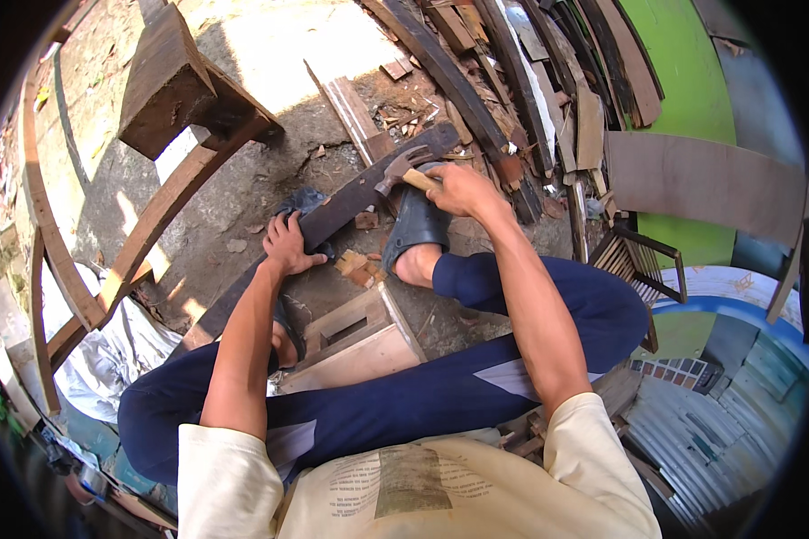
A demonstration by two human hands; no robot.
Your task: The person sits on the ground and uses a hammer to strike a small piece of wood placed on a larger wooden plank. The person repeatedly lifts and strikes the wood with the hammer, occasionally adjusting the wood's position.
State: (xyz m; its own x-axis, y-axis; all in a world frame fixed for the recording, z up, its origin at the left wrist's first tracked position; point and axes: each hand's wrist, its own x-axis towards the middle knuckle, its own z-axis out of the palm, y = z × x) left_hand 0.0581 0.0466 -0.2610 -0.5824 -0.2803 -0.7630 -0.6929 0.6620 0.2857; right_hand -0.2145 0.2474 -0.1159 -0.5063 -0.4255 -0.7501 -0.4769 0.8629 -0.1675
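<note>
My right hand (467,190) is closed around the wooden handle of a claw hammer (403,167). Its metal head is at the dark wooden plank (360,187), near the plank's far end; whether it touches the wood I cannot tell. That long plank slants from my left knee up toward the far right, passing over the ground between my feet. My left hand (286,244) rests at the plank's left edge with its fingers spread. Beside the plank's far end is my right foot in a dark clog (415,220).
A small wooden frame (355,341) lies between my legs. Heavy timber beams (166,99) stand at the left, near a white sheet (121,359). Stacked boards (512,81) fill the far right, with a slatted wooden piece (634,269) nearer me. Wood chips litter the ground.
</note>
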